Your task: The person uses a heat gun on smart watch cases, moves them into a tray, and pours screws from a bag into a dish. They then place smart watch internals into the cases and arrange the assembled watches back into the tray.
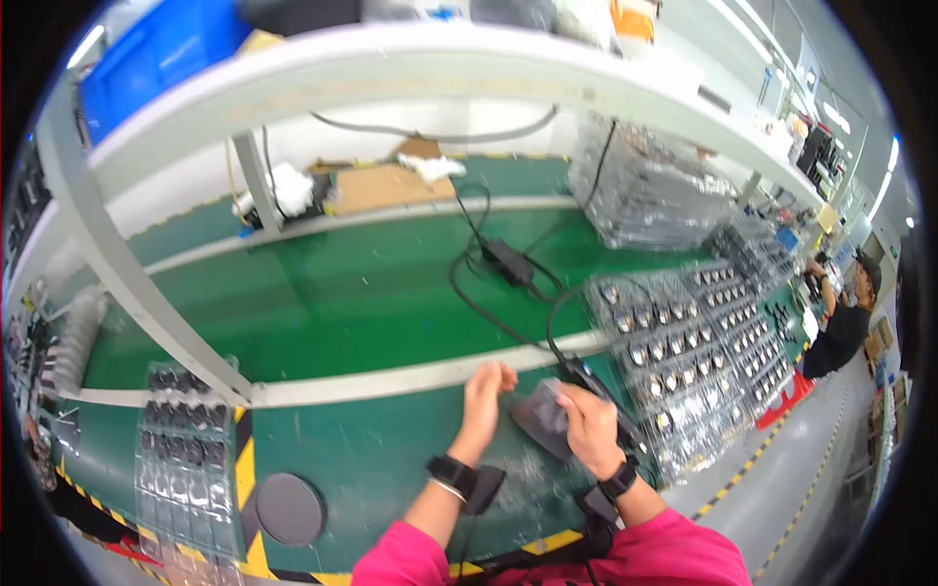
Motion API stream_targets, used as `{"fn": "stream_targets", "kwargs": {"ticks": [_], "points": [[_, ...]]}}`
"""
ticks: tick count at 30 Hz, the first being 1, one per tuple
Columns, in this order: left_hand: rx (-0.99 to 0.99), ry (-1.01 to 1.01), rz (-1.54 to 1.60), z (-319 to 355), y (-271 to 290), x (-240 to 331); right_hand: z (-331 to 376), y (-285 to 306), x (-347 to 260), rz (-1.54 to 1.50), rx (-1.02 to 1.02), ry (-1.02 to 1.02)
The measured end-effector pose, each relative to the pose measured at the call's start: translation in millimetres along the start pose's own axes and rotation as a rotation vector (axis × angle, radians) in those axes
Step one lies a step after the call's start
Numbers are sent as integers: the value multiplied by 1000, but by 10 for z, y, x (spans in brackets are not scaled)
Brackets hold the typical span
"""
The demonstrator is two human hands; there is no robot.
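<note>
Grey translucent plastic pouch [538, 422] extends left from the right grip [590, 428], which pinches its edge; the left grip [483, 398], farther off, curls, contents unclear.

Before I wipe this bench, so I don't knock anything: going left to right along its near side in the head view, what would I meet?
Clear plastic blister tray with dark parts → round dark grey disc → left hand → right hand, pinching a dark grey pouch-like piece → clear blister trays with shiny parts.
</note>
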State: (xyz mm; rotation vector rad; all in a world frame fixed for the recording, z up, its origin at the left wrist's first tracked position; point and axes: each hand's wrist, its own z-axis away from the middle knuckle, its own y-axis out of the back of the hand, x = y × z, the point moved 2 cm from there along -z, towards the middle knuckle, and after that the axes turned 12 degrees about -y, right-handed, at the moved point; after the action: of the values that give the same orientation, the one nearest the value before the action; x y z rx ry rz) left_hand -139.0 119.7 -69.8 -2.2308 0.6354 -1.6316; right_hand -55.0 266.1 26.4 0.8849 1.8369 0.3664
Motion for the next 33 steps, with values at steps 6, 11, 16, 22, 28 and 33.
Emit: {"fn": "stream_targets", "kwargs": {"ticks": [6,11,16,22,28,33], "points": [[-50,11,-9,32,-45,-108,-159,290,-379,-84,18,-47],[15,90,225,-35,-11,-102,-714,802,-1213,-156,33,108],[9,132,308,-110,80,-122,-1629,1328,-2157,-168,64,176],[9,158,356,-82,10,-212,-2930,2018,-2911,-6,226,299],[66,146,314,-57,54,-122,-3562,1367,-3405,442,461,339],[81,170,292,-33,29,-172,-3969,839,-3288,715,704,587]]}}
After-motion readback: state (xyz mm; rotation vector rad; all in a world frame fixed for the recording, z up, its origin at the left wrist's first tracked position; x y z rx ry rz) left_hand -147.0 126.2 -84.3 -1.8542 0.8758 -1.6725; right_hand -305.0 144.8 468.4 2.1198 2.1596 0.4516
